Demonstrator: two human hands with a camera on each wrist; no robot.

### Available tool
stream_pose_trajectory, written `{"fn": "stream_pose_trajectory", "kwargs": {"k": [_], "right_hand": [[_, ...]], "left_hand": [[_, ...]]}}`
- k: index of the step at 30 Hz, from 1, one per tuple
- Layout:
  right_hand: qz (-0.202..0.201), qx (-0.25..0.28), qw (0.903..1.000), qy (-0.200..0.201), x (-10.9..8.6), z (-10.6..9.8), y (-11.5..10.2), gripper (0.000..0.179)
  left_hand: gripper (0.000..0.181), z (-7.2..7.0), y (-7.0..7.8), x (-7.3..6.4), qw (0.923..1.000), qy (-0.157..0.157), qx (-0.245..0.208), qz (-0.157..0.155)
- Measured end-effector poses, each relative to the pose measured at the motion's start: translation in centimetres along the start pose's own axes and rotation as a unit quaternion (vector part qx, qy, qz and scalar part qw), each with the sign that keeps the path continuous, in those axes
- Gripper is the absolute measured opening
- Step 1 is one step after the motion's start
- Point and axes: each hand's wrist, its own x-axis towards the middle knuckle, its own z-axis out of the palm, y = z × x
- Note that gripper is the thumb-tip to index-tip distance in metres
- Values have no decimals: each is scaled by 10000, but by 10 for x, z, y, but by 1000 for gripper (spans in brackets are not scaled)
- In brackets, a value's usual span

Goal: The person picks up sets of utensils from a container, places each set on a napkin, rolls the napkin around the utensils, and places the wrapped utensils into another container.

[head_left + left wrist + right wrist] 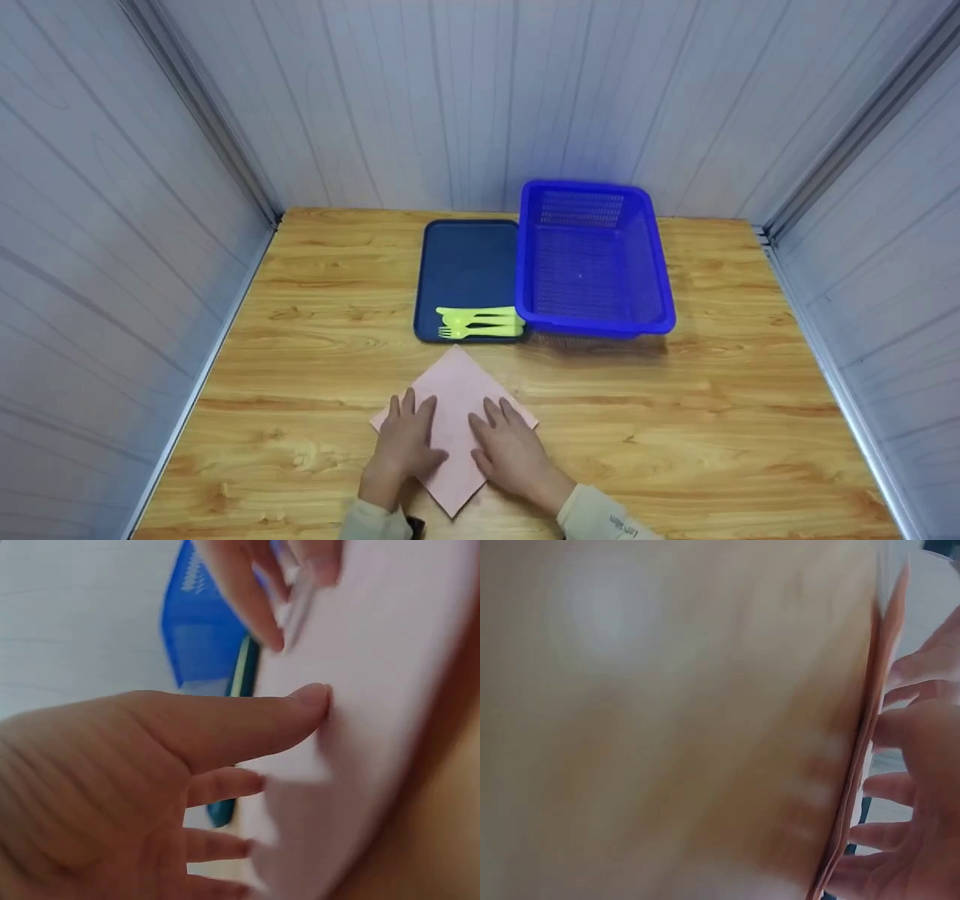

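A pink napkin (456, 390) lies on the wooden table, turned so one corner points toward the person. On its left half rests the left hand (405, 439), fingers spread and thumb pointing inward. The right hand (514, 450) rests on the right half, fingers extended. The left wrist view shows the left thumb (300, 705) touching the napkin's surface, with fingers of the right hand (247, 585) beyond. Stacked layers show along the napkin's edge (862, 742) in the right wrist view, beside the right hand (930, 757).
Beyond the napkin's far corner lies a dark blue tray (469, 262) carrying a yellow-green plastic fork (480, 331), spoon and knife. A blue plastic basket (592, 322) stands to its right, overlapping the tray's right edge. White panel walls (450, 105) enclose the table (712, 420).
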Motion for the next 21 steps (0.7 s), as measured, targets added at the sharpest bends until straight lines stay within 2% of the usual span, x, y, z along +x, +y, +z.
{"fn": "stream_pose_trajectory", "kwargs": {"k": [4, 11, 21], "right_hand": [[120, 47, 9996, -270, -7, 5, -2, 57], [409, 477, 9967, -509, -22, -5, 13, 62], [377, 609, 9964, -463, -44, -15, 45, 62]], "left_hand": [[85, 13, 4, -7, 9999, 100, 114, 70], [82, 29, 21, -6, 9988, 103, 363, 319], [81, 45, 58, 0, 9977, 69, 585, 339]]}}
